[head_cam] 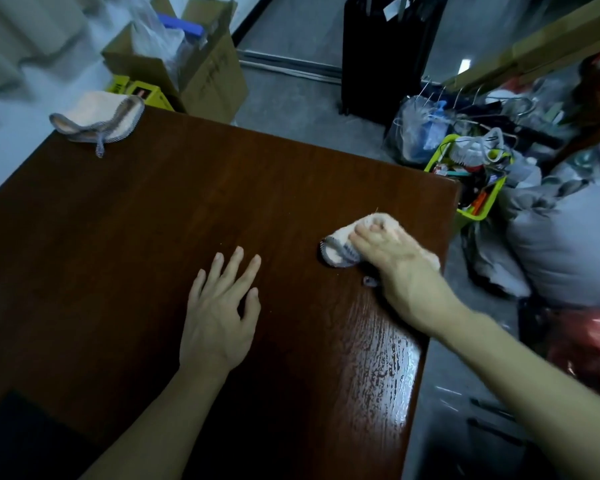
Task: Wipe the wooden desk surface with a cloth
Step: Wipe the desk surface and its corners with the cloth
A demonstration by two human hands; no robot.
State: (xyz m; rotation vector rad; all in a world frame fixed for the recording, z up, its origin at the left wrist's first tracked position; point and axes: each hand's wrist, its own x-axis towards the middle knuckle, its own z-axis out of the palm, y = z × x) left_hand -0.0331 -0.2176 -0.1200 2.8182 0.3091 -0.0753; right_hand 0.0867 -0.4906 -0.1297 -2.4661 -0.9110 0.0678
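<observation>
Dark wooden desk (153, 209): my right hand (392, 258) grips the bunched pink cloth (340, 252) near the right edge, left hand (219, 306) flat, released; overshoot could drag it off.

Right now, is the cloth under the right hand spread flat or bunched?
Bunched. The cloth sits as a crumpled wad under the right hand, grey-trimmed edge curling out at its left, on the desk.
</observation>
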